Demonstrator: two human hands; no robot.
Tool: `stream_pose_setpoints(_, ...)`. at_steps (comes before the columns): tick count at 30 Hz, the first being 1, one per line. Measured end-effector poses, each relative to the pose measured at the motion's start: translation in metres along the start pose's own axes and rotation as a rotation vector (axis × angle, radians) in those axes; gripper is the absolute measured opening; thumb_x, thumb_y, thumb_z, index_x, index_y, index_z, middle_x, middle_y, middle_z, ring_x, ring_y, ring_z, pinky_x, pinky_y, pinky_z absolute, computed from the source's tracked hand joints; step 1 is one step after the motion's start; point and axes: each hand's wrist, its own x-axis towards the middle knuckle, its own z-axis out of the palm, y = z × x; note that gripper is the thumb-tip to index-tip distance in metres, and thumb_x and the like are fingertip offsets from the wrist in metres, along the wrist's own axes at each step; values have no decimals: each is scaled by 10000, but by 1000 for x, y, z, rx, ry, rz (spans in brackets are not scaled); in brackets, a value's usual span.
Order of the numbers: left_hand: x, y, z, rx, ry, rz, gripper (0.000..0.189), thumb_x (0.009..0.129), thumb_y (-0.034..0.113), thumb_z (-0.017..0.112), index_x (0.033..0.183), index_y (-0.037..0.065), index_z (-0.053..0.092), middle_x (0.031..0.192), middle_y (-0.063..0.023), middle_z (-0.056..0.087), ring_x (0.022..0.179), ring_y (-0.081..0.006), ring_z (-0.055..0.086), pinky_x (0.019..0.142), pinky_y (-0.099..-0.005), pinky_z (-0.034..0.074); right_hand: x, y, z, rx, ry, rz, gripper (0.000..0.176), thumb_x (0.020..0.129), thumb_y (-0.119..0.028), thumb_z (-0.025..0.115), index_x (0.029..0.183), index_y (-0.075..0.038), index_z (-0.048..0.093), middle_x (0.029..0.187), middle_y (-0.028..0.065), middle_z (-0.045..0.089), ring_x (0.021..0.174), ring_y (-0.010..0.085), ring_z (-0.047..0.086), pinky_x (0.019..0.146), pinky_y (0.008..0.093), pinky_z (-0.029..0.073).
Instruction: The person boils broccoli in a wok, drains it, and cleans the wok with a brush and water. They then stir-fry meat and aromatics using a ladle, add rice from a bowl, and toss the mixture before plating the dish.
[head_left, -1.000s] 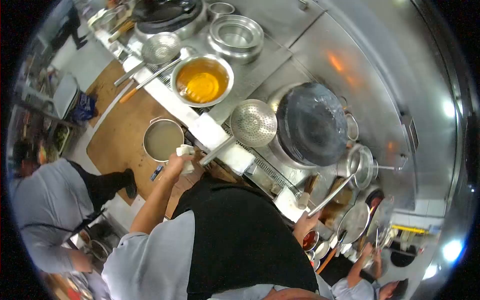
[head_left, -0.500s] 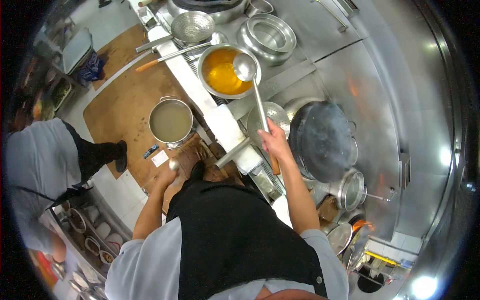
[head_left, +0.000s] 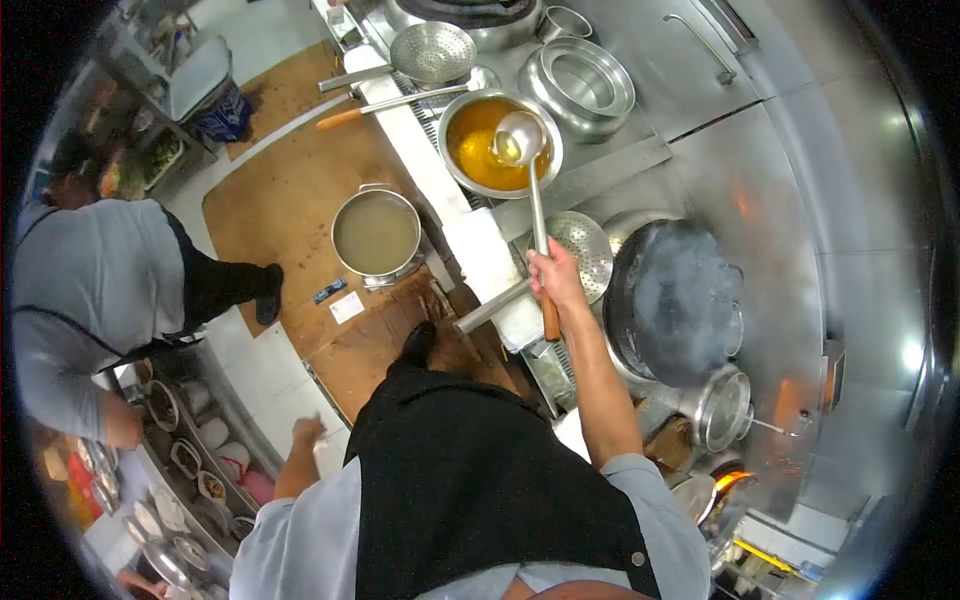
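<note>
My right hand [head_left: 556, 276] is wrapped round the long handle of a metal ladle [head_left: 538, 200], above its wooden end. The ladle's bowl hangs over a steel basin of amber oil [head_left: 471, 128] and has yellowish liquid in it. Below the handle, a perforated strainer [head_left: 580, 250] sits beside a black wok [head_left: 668, 300] that gives off smoke. Low on my other side, my left hand [head_left: 308, 432] is closed over the pale floor; I cannot tell what, if anything, is in it.
A two-handled pot of cloudy liquid [head_left: 377, 235] stands on the brown floor mat [head_left: 290, 190]. To the left a person [head_left: 110, 270] stands by a counter with small containers [head_left: 185, 460]. Another strainer [head_left: 432, 52] and a lidded pot [head_left: 722, 408] line the stove; flame [head_left: 735, 480] shows lower right.
My left hand has drawn back from near the floor pot towards my side; a shiny knob seen at it no longer shows. The ladle bowl stays over the oil, now with liquid inside. The view has shifted.
</note>
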Motion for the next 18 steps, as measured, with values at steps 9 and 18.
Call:
stream_pose_setpoints(9,-100,329,-37,-94,189,583,459,797,303,849,1099,-29,748,1083,-257,766,1034,-381,746,866,-458,573,-169,24,-97,1069,-295,-41,290,1086,-234,575,1364,-152,566,741,-12,535,513,103,476,462,267,382)
stream_pose_setpoints(18,-73,300,65,475,26,778,639,852,326,787,1345,-29,588,1107,-287,741,1051,-446,719,928,-519,548,-340,123,-263,87,398,-84,403,1006,-116,656,1392,-61,553,713,-8,554,469,103,514,417,270,416)
